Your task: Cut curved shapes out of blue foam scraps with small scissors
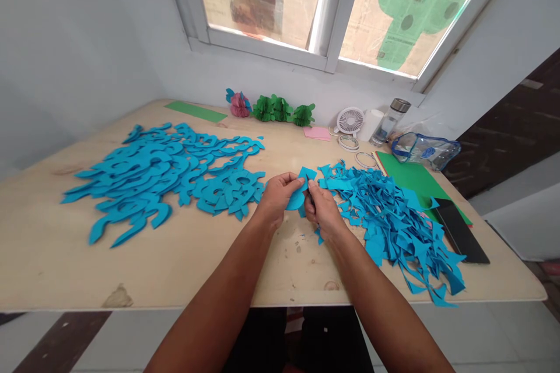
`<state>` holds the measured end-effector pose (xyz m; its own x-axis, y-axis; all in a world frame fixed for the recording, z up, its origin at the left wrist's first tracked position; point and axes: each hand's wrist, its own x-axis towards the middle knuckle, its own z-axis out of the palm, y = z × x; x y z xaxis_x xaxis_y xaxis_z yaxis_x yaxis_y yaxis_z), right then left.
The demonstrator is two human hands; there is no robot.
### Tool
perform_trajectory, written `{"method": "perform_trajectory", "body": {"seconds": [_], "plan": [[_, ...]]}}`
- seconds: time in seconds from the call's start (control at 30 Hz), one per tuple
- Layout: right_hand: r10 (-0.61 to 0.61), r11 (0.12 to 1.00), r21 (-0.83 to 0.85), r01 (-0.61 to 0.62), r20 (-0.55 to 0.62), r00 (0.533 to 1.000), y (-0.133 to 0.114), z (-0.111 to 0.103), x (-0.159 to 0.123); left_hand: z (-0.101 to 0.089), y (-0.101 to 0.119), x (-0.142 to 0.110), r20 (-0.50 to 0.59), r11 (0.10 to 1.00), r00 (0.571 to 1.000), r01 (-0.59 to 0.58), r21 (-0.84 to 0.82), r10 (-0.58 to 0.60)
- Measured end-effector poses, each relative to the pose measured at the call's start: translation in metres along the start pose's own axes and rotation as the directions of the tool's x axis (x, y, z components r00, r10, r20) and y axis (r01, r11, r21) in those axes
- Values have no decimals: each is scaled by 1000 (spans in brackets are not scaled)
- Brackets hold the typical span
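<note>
A pale wooden table (153, 274), marked by knots and a rough, worn patch by its near edge, runs under both forearms. Above its middle, the left hand (277, 198) pinches a flat blue paper piece (296, 201) with a rounded lower edge, while the right hand (322, 207) has its fingers closed around a dark tool (311, 198), mostly hidden, right against that paper. To the right sprawls a heap of jagged, pointed blue scraps (394, 221), beside a smooth black slab (464, 233) and green sheets (415, 178). To the left lie overlapping blue cutouts (149, 169), wavy and looped with matte faces. Farther back stand a clear plastic pouch (426, 150) with blue trim, a see-through bottle (387, 125), a round white fan (350, 120) and pleated green paper shapes (280, 109), below a pale-framed window (332, 23).
</note>
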<state>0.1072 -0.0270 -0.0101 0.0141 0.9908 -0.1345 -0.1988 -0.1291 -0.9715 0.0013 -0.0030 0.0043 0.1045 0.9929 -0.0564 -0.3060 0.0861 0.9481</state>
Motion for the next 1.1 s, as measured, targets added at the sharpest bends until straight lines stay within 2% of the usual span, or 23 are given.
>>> {"method": "perform_trajectory", "body": {"seconds": [0.3,0.5,0.7,1.1], "plan": [[-16,999,-43,16,7,1000,0,-1,1,-1,3,1,13,999,1000,0,39,0],[-26,994,-102,31,50,998,2,-4,2,-5,7,2,-40,995,998,-48,92,52],[-37,995,-93,40,35,999,2,-4,2,-4,2,3,5,999,999,-37,40,37],[-33,998,-49,35,24,999,2,-3,2,-3,-6,5,-7,1000,1000,-3,-19,3]]}}
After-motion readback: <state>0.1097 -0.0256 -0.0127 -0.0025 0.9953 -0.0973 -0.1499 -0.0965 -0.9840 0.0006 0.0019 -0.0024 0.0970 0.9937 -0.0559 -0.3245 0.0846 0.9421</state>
